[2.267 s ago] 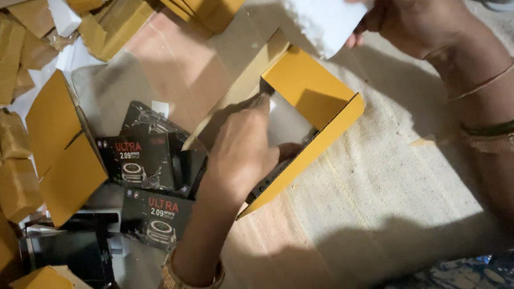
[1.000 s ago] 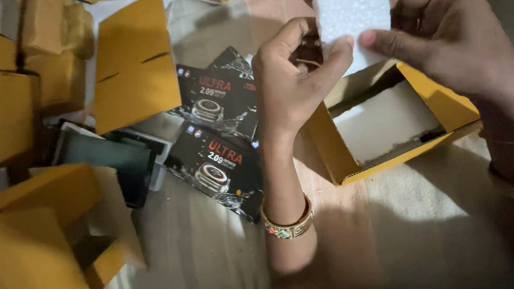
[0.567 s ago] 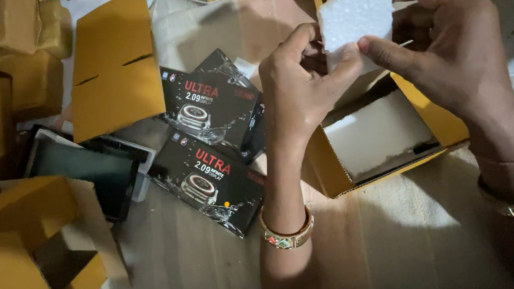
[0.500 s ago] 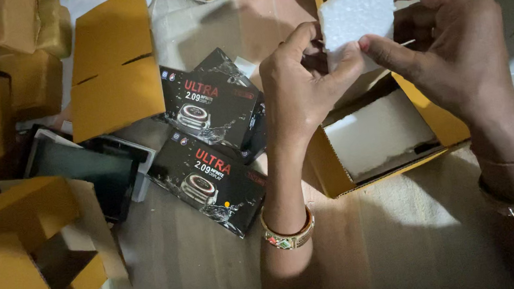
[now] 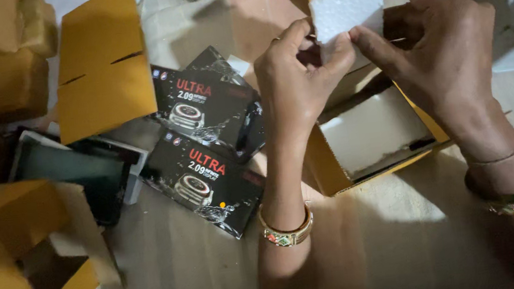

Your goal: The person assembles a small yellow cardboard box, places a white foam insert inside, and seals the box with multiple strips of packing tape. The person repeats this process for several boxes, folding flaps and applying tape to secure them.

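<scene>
Cloth (image 5: 371, 241) lies nearest, under both wrists. Above it, at five o'clock from the hands, sits an open yellow box (image 5: 376, 144) with a white liner inside. At nine o'clock from that box lie two black cartons (image 5: 207, 163), one overlapping the other, with flat yellow card (image 5: 103, 65) beyond them at ten. Higher up, the left hand (image 5: 298, 85) and right hand (image 5: 446, 52) meet on a white foam piece (image 5: 347, 5): each pinches its lower edge between closed thumb and fingertips, holding it upright over the box's far edge.
</scene>
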Motion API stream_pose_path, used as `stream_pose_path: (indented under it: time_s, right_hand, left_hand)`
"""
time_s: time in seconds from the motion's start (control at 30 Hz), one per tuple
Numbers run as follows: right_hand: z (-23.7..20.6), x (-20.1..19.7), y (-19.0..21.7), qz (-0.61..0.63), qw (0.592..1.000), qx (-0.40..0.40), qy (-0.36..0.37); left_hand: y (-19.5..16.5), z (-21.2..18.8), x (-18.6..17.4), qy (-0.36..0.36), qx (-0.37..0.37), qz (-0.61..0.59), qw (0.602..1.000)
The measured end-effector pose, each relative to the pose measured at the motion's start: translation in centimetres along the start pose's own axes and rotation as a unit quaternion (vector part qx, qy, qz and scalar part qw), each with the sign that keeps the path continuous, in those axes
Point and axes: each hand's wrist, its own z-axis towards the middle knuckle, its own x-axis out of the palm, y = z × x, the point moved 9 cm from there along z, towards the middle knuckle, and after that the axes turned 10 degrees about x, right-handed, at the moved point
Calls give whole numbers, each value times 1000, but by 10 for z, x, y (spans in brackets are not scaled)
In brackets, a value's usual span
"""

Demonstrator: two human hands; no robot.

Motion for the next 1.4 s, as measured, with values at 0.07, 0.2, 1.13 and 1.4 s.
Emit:
stream_pose_path:
  time_s: [0.07, 0.2, 1.13, 1.4]
  right_hand:
    - [7, 6, 1, -54, 998, 13, 18]
    - [19, 22, 8, -103, 993, -5, 65]
    - [76, 140, -15, -123, 978, -36, 165]
    - [59, 129, -12, -125, 985, -77, 91]
  left_hand:
    - [6, 0, -7, -21, -3, 3, 1000]
    - [21, -1, -18, -53, 1, 1, 999]
    - [95, 0, -63, -179, -46, -61, 981]
    - [85, -3, -60, -185, -6, 92, 978]
